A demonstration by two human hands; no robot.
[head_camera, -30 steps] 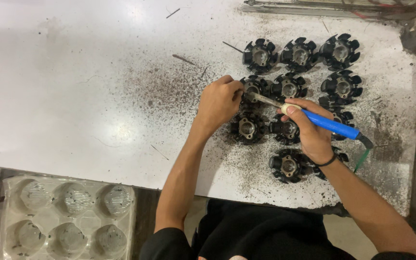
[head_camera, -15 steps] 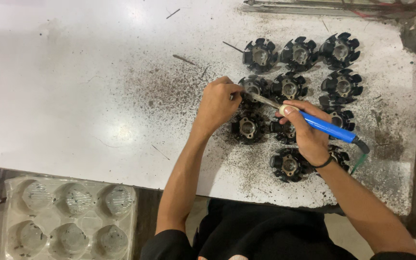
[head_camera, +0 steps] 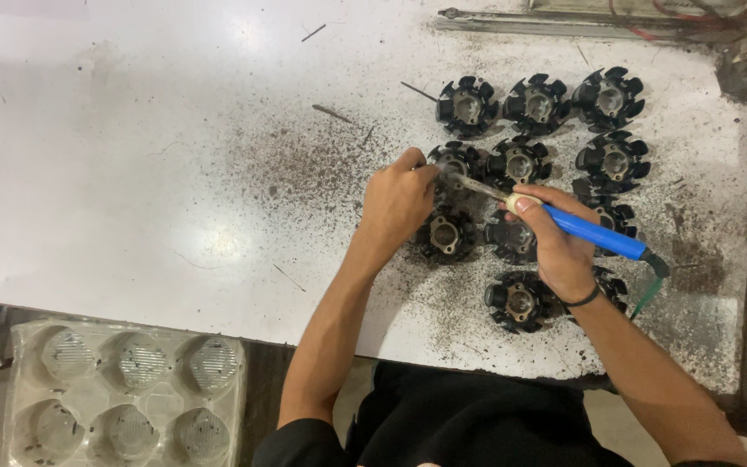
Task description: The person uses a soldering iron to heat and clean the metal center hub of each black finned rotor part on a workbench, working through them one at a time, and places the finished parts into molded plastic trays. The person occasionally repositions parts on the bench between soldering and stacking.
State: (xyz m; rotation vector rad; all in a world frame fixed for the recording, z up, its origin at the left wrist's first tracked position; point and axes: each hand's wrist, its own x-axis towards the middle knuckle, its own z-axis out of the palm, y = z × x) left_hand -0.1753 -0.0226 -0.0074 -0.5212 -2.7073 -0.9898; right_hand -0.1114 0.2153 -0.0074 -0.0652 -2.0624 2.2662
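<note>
The right hand [head_camera: 561, 251] grips the blue soldering iron [head_camera: 594, 232], tip on the black coil part [head_camera: 453, 163] right of centre on the worktop [head_camera: 175, 173]. The left hand [head_camera: 398, 203] pinches that part's edge. Keep the part steady and the tip contact brief.

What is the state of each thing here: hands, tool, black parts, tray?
left hand: fingers resting on a black part, steadying it
right hand: closed around the tool
blue-handled soldering iron: held, tip at the part under the left hand
black finned parts: lying flat in rows on the white table
clear plastic tray: pockets empty
</note>
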